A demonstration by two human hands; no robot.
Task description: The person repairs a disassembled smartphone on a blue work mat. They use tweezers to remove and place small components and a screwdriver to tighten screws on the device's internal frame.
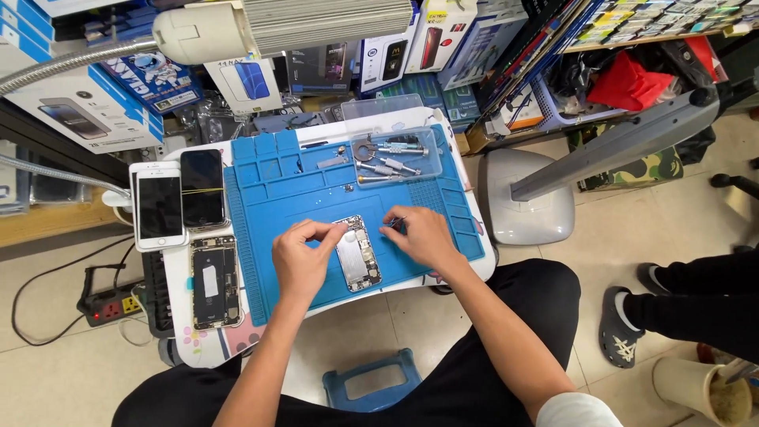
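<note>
A: What is being handled at the centre of the frame?

B: An opened silver phone body with its insides exposed [358, 253] is being kept flat on the blue silicone work mat [277, 190], just below the middle of the picture. Its upper left corner is being pinched by the left hand [302, 257], thumb and forefinger drawn narrow together.

A: And the right hand?

B: The right hand [419, 237] is being held just right of the phone's top edge, fingers curled tight around a thin metal tool [394, 223]. Which kind of tool it is cannot be told.

A: What is being kept around the mat?

B: A clear plastic tray of screwdrivers and small parts [395, 154] is being kept at the mat's upper right. Left of the mat, a white phone [158, 207] and a black phone [202, 188] are being kept side by side, and a second opened phone body [215, 281] is being kept below them. A red power strip [111, 304] is being left on the floor at the lower left, and another person's sandalled foot [621, 326] is being shown at the right.
</note>
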